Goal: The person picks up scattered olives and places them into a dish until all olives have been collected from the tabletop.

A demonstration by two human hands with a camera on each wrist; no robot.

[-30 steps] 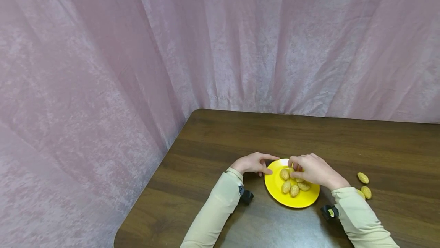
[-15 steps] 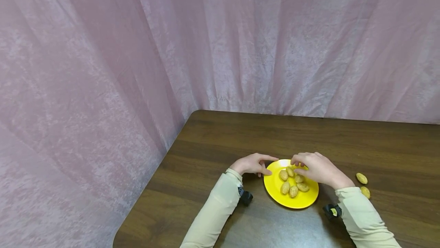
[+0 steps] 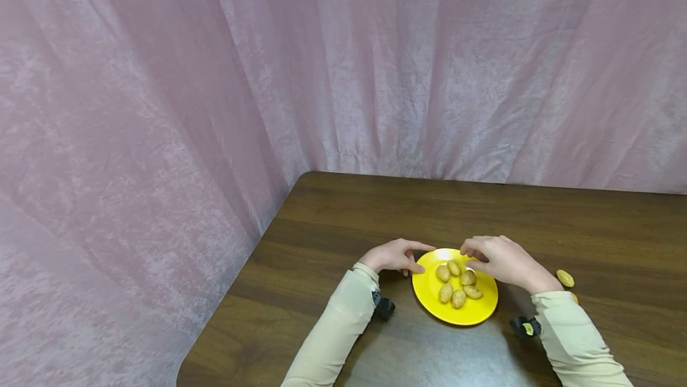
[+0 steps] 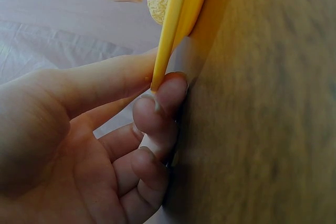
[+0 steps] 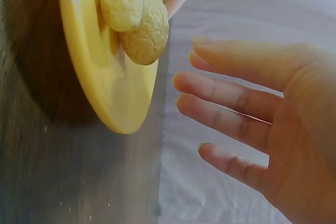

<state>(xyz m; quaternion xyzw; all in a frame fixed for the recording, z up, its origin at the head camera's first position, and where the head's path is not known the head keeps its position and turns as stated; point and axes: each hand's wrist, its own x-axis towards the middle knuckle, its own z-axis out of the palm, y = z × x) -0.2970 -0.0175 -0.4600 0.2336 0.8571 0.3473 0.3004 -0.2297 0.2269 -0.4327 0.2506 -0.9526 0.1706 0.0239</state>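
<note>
A yellow plate (image 3: 432, 309) on the table carries several small, wrinkled, yellowish oval pieces (image 3: 458, 299), which look like dried fruits or nuts; their kind is not certain. My left hand (image 3: 394, 255) pinches the plate's left rim, and the left wrist view has the thumb (image 4: 113, 80) on the upper side with fingertips beneath the edge. Over the plate's right rim hovers my right hand (image 3: 501, 260), holding nothing. Its fingers (image 5: 226, 121) are spread and nearly straight in the right wrist view, apart from the pieces there.
Right of the plate, another oval piece (image 3: 565, 278) lies on the brown wooden table (image 3: 343, 214). One more (image 3: 575, 297) is mostly hidden by the right sleeve. Pink curtains (image 3: 376, 77) hang behind and to the left of the table.
My right hand has drawn away to the right from the pieces, uncovering those at the plate's far side, and its fingers have come away from them. My left hand stays at the rim.
</note>
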